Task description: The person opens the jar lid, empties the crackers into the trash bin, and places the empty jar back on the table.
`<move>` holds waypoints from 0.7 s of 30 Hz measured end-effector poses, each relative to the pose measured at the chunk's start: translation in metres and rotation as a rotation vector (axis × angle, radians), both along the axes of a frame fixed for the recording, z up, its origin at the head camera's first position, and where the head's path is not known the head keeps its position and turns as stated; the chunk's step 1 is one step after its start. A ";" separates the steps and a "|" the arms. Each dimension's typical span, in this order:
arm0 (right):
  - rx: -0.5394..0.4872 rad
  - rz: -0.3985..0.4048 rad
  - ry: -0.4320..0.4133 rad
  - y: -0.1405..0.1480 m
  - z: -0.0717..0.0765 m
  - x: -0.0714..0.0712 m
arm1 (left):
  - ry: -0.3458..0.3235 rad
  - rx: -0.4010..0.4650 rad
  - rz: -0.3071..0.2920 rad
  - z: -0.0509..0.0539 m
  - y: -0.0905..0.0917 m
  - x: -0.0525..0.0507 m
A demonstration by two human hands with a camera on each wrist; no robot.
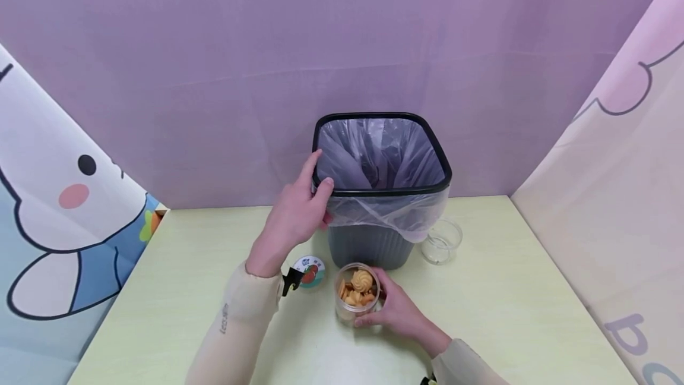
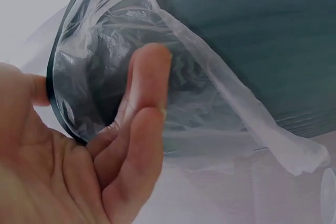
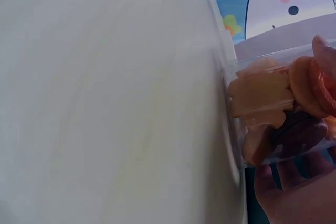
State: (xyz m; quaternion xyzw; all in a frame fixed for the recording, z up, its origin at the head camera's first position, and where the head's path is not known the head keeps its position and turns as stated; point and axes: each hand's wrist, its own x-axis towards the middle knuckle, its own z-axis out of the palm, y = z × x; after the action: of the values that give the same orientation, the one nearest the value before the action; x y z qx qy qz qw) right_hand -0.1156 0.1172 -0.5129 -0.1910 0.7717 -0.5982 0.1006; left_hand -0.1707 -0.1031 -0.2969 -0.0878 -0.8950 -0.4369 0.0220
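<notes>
A dark grey trash bin [image 1: 369, 248] with a black rim and a clear plastic liner [image 1: 385, 212] stands against the back wall. My left hand [image 1: 296, 212] grips its front left corner, thumb at the rim and fingers by the bagged outside; in the left wrist view those fingers [image 2: 149, 77] are bent beside the liner. A clear jar of cookies [image 1: 357, 290] sits on the table before the bin. Curled around the jar's right side is my right hand [image 1: 398, 308]. Through its wall, the right wrist view shows tan cookies [image 3: 262, 98] and a dark piece.
A round printed lid [image 1: 310, 271] lies left of the jar, partly behind my left wrist. Right of the bin stands a clear container [image 1: 442, 241]. Purple cloth [image 1: 240, 76] hangs behind the pale table [image 1: 491, 290], with printed cloths on both sides.
</notes>
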 end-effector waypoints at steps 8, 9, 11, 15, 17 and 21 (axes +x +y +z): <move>0.003 -0.049 0.036 0.003 0.005 0.004 | -0.016 -0.006 0.028 0.001 0.006 0.001; 0.009 -0.059 0.044 0.004 0.005 0.004 | -0.015 -0.006 0.029 0.000 0.007 0.001; 0.020 -0.068 0.059 0.006 0.006 0.004 | -0.014 -0.003 0.031 0.000 0.007 0.001; 0.041 -0.081 0.087 0.014 0.009 0.005 | -0.008 -0.009 0.038 -0.001 0.009 0.000; 0.041 -0.091 0.090 0.019 0.012 0.005 | -0.005 -0.012 0.039 -0.002 0.009 0.000; 0.042 -0.116 0.091 0.029 0.022 0.005 | 0.003 -0.017 0.041 -0.001 0.008 0.000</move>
State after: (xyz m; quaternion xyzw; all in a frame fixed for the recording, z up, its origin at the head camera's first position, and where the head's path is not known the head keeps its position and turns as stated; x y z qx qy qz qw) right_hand -0.1104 0.1462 -0.4914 -0.1706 0.7976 -0.5775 0.0346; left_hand -0.1704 -0.0950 -0.2982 -0.0700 -0.9002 -0.4287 0.0317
